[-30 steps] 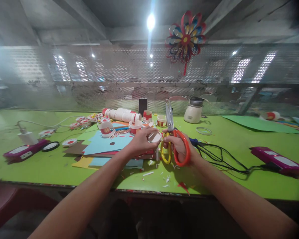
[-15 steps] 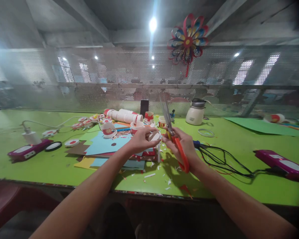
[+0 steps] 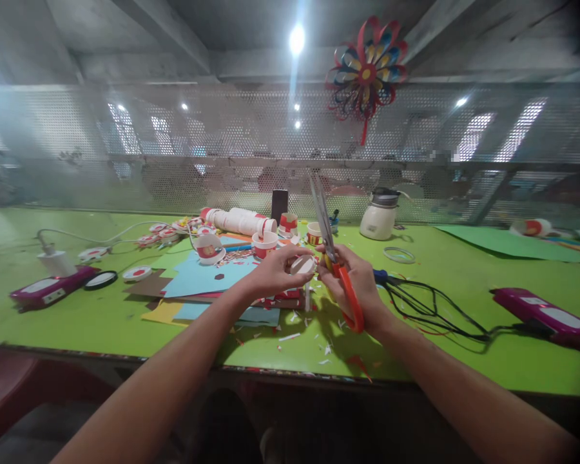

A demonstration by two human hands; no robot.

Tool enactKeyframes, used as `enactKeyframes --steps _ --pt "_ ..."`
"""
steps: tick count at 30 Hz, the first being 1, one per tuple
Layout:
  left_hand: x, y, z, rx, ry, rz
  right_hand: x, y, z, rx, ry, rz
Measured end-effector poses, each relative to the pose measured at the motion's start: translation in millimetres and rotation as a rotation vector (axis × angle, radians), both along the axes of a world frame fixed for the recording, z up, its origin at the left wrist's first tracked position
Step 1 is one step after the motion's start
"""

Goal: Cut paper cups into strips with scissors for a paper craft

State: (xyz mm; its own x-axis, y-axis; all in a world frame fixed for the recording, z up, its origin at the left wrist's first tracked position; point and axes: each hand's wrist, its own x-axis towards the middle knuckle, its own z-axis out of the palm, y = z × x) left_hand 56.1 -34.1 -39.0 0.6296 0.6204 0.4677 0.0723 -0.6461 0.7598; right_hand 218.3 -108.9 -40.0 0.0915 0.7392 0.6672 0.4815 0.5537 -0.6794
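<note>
My left hand [image 3: 276, 269] pinches a white round paper piece [image 3: 303, 265], which looks like the bottom of a paper cup, between thumb and fingers. A narrow white strip [image 3: 308, 296] shows just under it; whether the two are joined I cannot make out. In my right hand [image 3: 365, 287] is a pair of scissors [image 3: 350, 299] with orange handles, its blades pointing up and away, slightly parted. The right fingertips come close to the disc's right edge; contact is unclear. Paper scraps [image 3: 326, 351] lie on the green table [image 3: 174, 338] below.
Coloured paper sheets [image 3: 188, 280] lie left of centre, with paper cups [image 3: 210, 248] and a row of nested cups [image 3: 239, 222] behind. A white kettle [image 3: 377, 219] stands back right. Black cable [image 3: 439, 316] and purple power strips [image 3: 544, 316] flank the work area.
The view has tilted slightly, so the table items sit a little higher. Both hands keep their holds and nearly the same position; the white disc's angle differs slightly.
</note>
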Motion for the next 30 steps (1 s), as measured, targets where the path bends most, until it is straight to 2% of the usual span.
enactKeyframes --steps 5,13,20,22,25,28,30 --pt "4.1 -0.5 -0.6 -0.034 -0.049 -0.016 -1.9 -1.5 -0.3 0.035 -0.015 -0.049" --pt "7.0 -5.8 2.0 0.091 -0.027 0.085 0.4 2.4 -5.6 0.079 -0.109 -0.111" --pt "8.1 -4.2 0.9 0.098 -0.031 0.124 -0.5 2.0 -4.9 0.094 -0.148 -0.139" --pt "7.5 -0.9 -2.1 0.011 -0.042 0.085 0.9 3.8 -5.0 0.071 -0.143 -0.126" --pt "2.7 3.9 -2.9 -0.248 -0.078 -0.035 4.1 6.0 -3.3 0.038 -0.139 -0.084" --pt "-7.0 8.7 2.5 -0.477 -0.212 -0.099 6.5 4.4 3.3 0.013 -0.146 -0.039" --pt "-14.9 11.9 8.7 -0.537 -0.333 -0.123 7.4 0.9 9.2 -0.006 -0.161 -0.008"
